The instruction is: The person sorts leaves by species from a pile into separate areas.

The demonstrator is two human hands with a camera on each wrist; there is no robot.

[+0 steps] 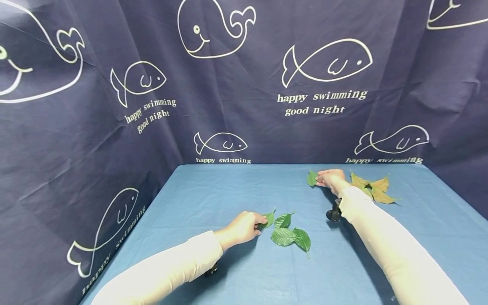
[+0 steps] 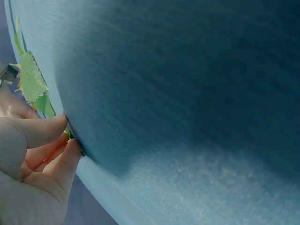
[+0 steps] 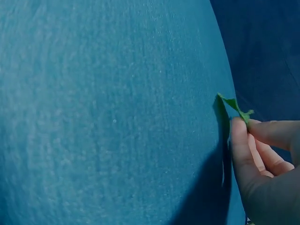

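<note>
A curtained-off nook; navy drapes [image 1: 244, 110] printed with white whales [image 1: 209, 31], fish [image 1: 329, 61] and "happy swimming good night" hang behind and along the sides of a blue-topped counter [image 1: 213, 190]; the wider room is hidden.

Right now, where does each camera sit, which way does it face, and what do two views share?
Head: worn on the head, facing forward and down at the blue table and patterned curtain; shows left hand, right hand, both pale sleeves.
Left wrist: on that wrist, facing the table; left fingers at the left edge, pinching a green leaf.
Right wrist: on that wrist, facing the table; right fingers at the right edge, pinching another leaf.
Head and right wrist share the right hand, its leaf and the table.
</note>
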